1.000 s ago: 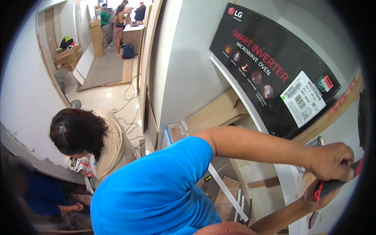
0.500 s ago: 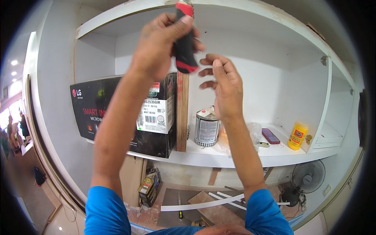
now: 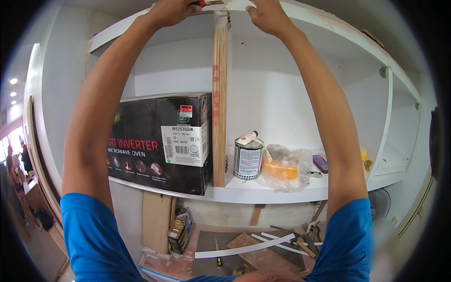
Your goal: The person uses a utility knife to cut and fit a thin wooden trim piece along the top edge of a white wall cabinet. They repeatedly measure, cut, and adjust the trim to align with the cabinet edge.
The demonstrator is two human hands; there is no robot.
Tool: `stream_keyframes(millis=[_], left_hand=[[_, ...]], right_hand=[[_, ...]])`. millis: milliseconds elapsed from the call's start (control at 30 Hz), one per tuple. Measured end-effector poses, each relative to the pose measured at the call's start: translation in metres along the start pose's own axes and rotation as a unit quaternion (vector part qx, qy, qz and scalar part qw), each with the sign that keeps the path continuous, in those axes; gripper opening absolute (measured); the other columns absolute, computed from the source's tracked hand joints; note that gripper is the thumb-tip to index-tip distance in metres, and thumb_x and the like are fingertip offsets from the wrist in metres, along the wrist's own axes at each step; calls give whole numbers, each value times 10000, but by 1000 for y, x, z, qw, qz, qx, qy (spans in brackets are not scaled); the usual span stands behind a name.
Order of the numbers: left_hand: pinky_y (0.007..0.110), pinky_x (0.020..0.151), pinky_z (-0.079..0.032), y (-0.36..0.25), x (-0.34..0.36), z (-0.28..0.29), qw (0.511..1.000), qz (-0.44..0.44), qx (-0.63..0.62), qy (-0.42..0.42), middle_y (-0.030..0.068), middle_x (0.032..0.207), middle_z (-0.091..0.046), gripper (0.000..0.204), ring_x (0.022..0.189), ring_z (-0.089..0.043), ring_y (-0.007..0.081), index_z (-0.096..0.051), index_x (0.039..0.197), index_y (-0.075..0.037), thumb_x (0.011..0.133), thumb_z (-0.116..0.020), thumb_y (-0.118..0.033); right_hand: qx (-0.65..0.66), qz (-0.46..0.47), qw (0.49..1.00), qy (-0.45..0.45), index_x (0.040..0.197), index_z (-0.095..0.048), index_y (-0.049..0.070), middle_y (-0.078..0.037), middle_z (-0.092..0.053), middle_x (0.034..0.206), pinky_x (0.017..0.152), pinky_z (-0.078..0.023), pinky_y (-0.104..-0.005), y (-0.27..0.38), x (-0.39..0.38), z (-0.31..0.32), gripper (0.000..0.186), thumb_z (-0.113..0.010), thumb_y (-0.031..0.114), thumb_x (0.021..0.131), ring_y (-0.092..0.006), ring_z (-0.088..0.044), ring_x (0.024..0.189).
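Both my arms reach up to the white top rail (image 3: pixel 300 10) of a cabinet. My left hand (image 3: pixel 171 11) is closed round the red-and-black handle of a putty knife (image 3: pixel 197 3). Part of its flat metal blade shows beside the rail, pointing right; the rest is cut off by the upper edge. Across from it, my right hand (image 3: pixel 270 18) is at the rail, right of the wooden upright (image 3: pixel 219 103). Its thumb side shows, but most fingers lie outside the picture, so I cannot tell what they hold.
A black microwave carton (image 3: pixel 141 127) fills the left shelf. On the right shelf stand a paint can (image 3: pixel 248 160), a clear plastic bag (image 3: pixel 282 176) with something orange inside, and a phone (image 3: pixel 320 163). Below lie white strips (image 3: pixel 244 249), a screwdriver (image 3: pixel 219 259) and a rectangular tin (image 3: pixel 177 237).
Both hands have risen to the top rail, my left carrying the putty knife up and turning its blade toward the right. My right hand, open before, is now partly out of the picture.
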State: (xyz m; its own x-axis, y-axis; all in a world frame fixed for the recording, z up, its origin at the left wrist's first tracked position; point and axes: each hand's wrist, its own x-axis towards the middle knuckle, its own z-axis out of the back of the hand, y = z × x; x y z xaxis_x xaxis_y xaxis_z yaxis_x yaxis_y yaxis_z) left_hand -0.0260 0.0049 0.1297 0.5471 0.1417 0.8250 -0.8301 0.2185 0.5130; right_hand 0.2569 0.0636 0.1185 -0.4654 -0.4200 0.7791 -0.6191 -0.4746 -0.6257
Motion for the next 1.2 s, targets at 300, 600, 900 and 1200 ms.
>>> stream_keyframes(millis=[300,600,900,1200], left_hand=[[470,966,-499,7,12,-18,999,-3,-29,-12,189,1198,-717,356,1126,-660,388,-705,1207,-43,993,-620,-314],[460,955,-492,11,20,-20,998,-51,-41,-9,206,1185,-694,326,1103,-644,394,-709,1151,-15,982,-635,-284],[465,943,-489,14,22,-26,997,-53,-54,-17,201,1151,-686,323,1071,-641,388,-709,1126,-1,980,-644,-281],[444,945,-485,3,17,-18,998,-29,-55,-6,186,1143,-682,310,1070,-643,359,-708,1142,-5,979,-653,-262]], right_hand=[[6,-84,990,109,1520,-484,130,-232,-464,1550,1205,-333,-478,-18,-8,-42,635,-522,-11,901,-432,-424,1428],[70,-29,994,74,1476,-541,110,-220,-489,1536,1223,-314,-476,-32,-13,-44,637,-506,-56,863,-413,-418,1444],[61,20,996,60,1386,-611,45,-216,-527,1502,1217,-331,-454,-36,-12,-50,610,-506,-99,803,-387,-445,1433],[42,26,998,48,1341,-632,41,-203,-541,1480,1186,-361,-462,-32,-11,-51,560,-550,-95,804,-383,-474,1397]])
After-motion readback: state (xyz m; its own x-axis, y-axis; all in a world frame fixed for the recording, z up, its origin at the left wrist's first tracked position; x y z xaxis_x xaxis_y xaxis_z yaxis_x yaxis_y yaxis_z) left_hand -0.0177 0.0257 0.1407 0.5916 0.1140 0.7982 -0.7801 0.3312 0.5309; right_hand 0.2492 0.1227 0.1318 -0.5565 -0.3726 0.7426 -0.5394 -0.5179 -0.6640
